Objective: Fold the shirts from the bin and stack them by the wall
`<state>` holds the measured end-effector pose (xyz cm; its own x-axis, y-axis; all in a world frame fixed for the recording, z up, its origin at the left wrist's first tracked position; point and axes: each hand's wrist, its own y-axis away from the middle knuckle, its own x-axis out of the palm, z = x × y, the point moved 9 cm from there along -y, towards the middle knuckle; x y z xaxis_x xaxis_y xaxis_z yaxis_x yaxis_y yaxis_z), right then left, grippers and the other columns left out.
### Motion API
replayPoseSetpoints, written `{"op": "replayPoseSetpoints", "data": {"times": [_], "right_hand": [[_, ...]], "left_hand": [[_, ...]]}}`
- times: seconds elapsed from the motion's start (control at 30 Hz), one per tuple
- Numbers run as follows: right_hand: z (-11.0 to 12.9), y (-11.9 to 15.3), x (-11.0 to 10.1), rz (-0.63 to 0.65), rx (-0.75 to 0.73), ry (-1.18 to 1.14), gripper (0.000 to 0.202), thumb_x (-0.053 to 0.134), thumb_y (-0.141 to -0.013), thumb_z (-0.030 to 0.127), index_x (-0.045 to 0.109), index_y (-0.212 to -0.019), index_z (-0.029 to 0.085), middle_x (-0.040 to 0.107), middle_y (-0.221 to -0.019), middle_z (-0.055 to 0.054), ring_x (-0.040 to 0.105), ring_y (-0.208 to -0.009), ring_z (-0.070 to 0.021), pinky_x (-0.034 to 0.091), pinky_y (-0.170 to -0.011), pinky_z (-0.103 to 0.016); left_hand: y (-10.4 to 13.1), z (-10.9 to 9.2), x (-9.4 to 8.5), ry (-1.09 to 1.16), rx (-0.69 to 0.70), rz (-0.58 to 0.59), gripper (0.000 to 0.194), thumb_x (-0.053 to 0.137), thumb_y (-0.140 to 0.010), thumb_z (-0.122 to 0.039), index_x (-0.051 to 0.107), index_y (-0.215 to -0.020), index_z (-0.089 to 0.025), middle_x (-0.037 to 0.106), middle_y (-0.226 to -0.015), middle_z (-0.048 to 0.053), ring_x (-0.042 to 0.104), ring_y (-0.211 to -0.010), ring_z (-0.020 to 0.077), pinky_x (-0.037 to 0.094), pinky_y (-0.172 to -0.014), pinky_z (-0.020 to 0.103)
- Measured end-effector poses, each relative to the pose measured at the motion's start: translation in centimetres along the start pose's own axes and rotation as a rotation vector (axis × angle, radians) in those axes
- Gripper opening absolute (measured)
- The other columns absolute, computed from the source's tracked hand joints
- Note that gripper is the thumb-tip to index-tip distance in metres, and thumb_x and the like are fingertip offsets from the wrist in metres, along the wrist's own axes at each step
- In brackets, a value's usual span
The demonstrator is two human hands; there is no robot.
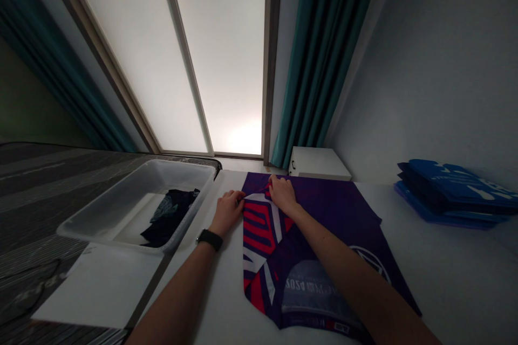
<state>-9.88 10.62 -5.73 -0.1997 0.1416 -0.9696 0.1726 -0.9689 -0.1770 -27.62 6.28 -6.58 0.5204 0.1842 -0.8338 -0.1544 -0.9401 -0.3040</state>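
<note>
A purple shirt [335, 199] with red and white lettering lies on the white table [226, 291], its left side folded inward over the rest. My left hand [229, 209], with a dark watch on the wrist, has its fingers bent at the shirt's upper left edge. My right hand [282, 192] is on the fabric near the far edge, its fingers pressed together on the folded part. The hem with grey print lies nearest to me, partly behind my right forearm.
A translucent bin [97, 210] holding dark clothes [172, 218] stands at the left, above a white board [101, 285]. Folded blue clothes [453, 188] are stacked at the right. Behind the table is a white cabinet [319, 161].
</note>
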Motion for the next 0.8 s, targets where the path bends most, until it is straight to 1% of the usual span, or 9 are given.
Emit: {"op": "replayPoseSetpoints", "data": {"times": [0.13,0.27,0.4,0.5,0.57,0.67,0.73,0.8], "right_hand": [[0.0,0.2,0.3,0.008,-0.005,0.031,0.027,0.040,-0.097,0.025,0.049,-0.123,0.020,0.069,-0.105,-0.011,0.055,-0.103,-0.0246,0.029,-0.088,-0.036],[-0.5,0.6,0.0,0.041,0.017,0.055,0.033,0.038,-0.098,0.032,0.050,-0.124,0.016,0.069,-0.104,-0.014,0.056,-0.105,-0.0268,0.029,-0.090,-0.038],[-2.1,1.6,-0.6,0.109,0.026,0.060,0.040,0.036,-0.098,0.037,0.050,-0.127,0.012,0.069,-0.105,-0.018,0.059,-0.104,-0.0287,0.030,-0.089,-0.039],[-3.4,3.1,-0.8,0.177,-0.003,0.037,0.044,0.040,-0.096,0.038,0.047,-0.133,0.015,0.067,-0.114,-0.016,0.060,-0.105,-0.0284,0.032,-0.088,-0.038],[-4.1,4.2,-0.7,0.215,-0.029,0.015,0.047,0.043,-0.095,0.037,0.043,-0.137,0.018,0.066,-0.120,-0.014,0.060,-0.108,-0.0282,0.033,-0.087,-0.037],[-4.8,5.3,-0.4,0.254,-0.051,-0.017,0.047,0.043,-0.094,0.030,0.040,-0.140,0.021,0.065,-0.122,-0.012,0.060,-0.109,-0.0262,0.034,-0.088,-0.036],[-5.1,5.6,-0.4,0.253,-0.048,-0.042,0.045,0.041,-0.094,0.024,0.039,-0.140,0.022,0.066,-0.122,-0.010,0.061,-0.108,-0.0241,0.034,-0.088,-0.035],[-5.5,5.5,-0.6,0.220,-0.029,-0.064,0.044,0.041,-0.095,0.022,0.040,-0.139,0.023,0.066,-0.121,-0.009,0.061,-0.108,-0.0233,0.033,-0.089,-0.034]], "left_hand": [[0.1,-0.3,-0.1,-0.020,0.008,0.006,0.021,0.051,-0.088,-0.022,0.065,-0.104,-0.024,0.064,-0.095,0.004,0.059,-0.095,0.0223,0.042,-0.081,0.035],[0.2,-0.6,-0.1,-0.045,0.024,0.010,0.023,0.049,-0.089,-0.023,0.065,-0.106,-0.026,0.064,-0.098,0.005,0.059,-0.099,0.0232,0.041,-0.084,0.036],[0.2,-0.7,-0.2,-0.047,0.030,0.009,0.023,0.048,-0.090,-0.023,0.065,-0.105,-0.025,0.064,-0.099,0.005,0.058,-0.100,0.0234,0.041,-0.084,0.037],[0.2,-0.8,-0.2,-0.044,0.033,0.012,0.024,0.047,-0.090,-0.023,0.065,-0.105,-0.024,0.064,-0.099,0.005,0.058,-0.099,0.0233,0.041,-0.085,0.037],[0.2,-0.8,-0.2,-0.043,0.035,0.012,0.023,0.047,-0.090,-0.024,0.065,-0.104,-0.024,0.064,-0.099,0.005,0.058,-0.099,0.0234,0.041,-0.085,0.037],[0.1,-0.6,-0.1,-0.040,0.035,0.011,0.023,0.047,-0.089,-0.023,0.065,-0.104,-0.023,0.064,-0.099,0.005,0.058,-0.099,0.0232,0.041,-0.085,0.037],[0.1,-0.5,-0.1,-0.044,0.034,0.013,0.023,0.047,-0.089,-0.023,0.065,-0.104,-0.023,0.064,-0.100,0.005,0.058,-0.100,0.0230,0.041,-0.085,0.037],[0.1,-0.5,-0.1,-0.048,0.037,0.013,0.023,0.047,-0.089,-0.023,0.065,-0.104,-0.023,0.064,-0.100,0.005,0.058,-0.100,0.0230,0.042,-0.085,0.036]]}}
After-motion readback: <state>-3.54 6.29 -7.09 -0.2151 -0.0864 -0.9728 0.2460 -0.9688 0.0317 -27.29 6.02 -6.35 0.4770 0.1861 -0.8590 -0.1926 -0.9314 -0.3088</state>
